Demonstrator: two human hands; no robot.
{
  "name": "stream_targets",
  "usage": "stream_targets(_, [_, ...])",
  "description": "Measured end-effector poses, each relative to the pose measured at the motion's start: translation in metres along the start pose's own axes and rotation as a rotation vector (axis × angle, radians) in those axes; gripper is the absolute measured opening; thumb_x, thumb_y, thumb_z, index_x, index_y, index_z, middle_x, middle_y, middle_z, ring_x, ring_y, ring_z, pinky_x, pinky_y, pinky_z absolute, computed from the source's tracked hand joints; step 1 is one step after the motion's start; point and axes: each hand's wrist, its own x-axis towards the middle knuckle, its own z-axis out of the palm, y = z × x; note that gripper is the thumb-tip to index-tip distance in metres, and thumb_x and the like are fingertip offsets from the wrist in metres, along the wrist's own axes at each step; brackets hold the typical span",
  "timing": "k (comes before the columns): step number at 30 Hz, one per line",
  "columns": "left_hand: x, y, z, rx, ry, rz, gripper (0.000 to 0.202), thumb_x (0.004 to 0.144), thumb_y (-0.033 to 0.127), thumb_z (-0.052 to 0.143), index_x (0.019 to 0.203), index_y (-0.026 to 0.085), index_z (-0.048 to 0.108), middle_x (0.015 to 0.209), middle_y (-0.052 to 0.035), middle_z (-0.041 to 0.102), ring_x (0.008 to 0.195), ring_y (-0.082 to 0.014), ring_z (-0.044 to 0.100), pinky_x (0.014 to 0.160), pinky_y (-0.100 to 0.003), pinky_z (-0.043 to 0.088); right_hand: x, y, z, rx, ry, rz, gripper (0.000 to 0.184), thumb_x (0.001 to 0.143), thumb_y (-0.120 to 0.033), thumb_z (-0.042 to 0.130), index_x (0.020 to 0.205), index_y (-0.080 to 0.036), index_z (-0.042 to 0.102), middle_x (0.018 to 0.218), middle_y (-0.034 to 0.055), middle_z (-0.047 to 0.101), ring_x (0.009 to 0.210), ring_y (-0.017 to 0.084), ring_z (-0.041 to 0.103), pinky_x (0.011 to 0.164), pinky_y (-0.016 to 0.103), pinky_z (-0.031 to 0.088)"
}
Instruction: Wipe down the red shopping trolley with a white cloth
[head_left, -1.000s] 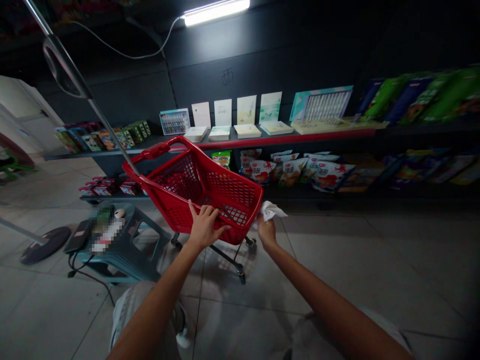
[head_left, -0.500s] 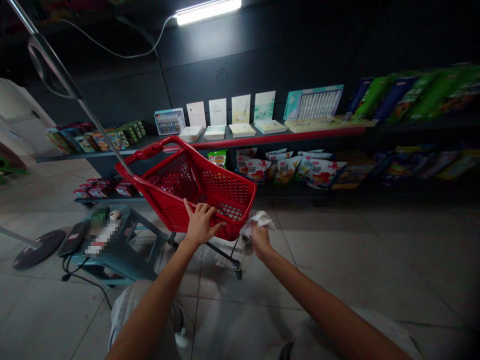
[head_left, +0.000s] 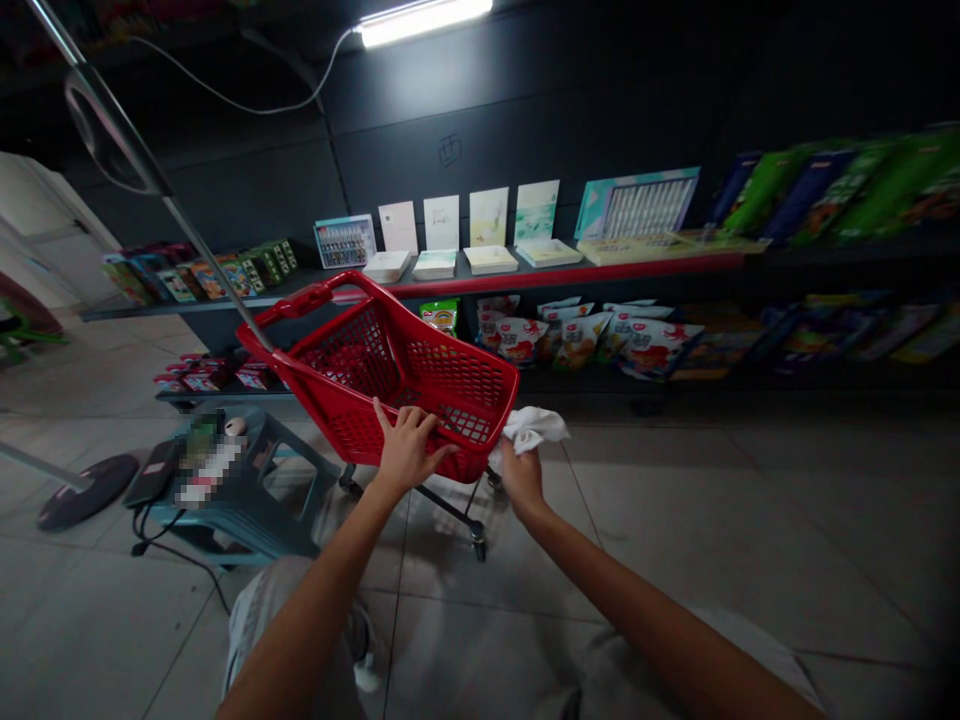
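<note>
A red shopping cart [head_left: 457,375] with a perforated plastic basket stands before me, its handle toward the back left. My left hand [head_left: 409,447] lies on the near rim of the basket, fingers curled over the edge and the thumb spread apart. At the cart's right end, my right hand [head_left: 523,478] is closed around a crumpled white cloth [head_left: 536,428]. Part of the cloth sticks out past the fingers, close to the basket's end wall. Whether the cloth touches the cart I cannot tell.
Behind the cart runs a dark shelf with booklets [head_left: 490,220], snack bags [head_left: 585,335] and small boxes [head_left: 225,275]. A blue-grey stool [head_left: 262,490] bearing a black device stands at the left. A metal pole [head_left: 187,225] rises from a round base [head_left: 86,492].
My right hand stays at the cart's right end; the white cloth in it now spreads farther right and up. The left hand keeps its place on the rim. The view has shifted slightly.
</note>
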Motion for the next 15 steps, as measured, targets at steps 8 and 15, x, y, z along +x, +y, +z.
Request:
stream_targets(8, [-0.001, -0.007, -0.002, 0.027, -0.006, -0.012, 0.024, 0.094, 0.047, 0.065, 0.109, 0.028, 0.066, 0.112, -0.0055, 0.068, 0.121, -0.0292, 0.057, 0.125, -0.074, -0.014, -0.069, 0.001, -0.013, -0.075, -0.312, -0.053, 0.039, 0.089, -0.057, 0.054, 0.104, -0.024, 0.069, 0.111, 0.0119, 0.076, 0.111, 0.031, 0.07, 0.104, 0.044, 0.052])
stream_targets(15, [0.001, -0.008, 0.0, 0.017, 0.006, -0.011, 0.024, 0.094, 0.045, 0.065, 0.11, 0.027, 0.066, 0.113, -0.0054, 0.068, 0.121, -0.0287, 0.057, 0.124, -0.074, -0.015, -0.059, -0.005, -0.01, -0.033, -0.286, 0.037, 0.04, 0.082, -0.054, 0.059, 0.102, -0.022, 0.072, 0.107, 0.0115, 0.078, 0.104, 0.031, 0.073, 0.094, 0.042, 0.056])
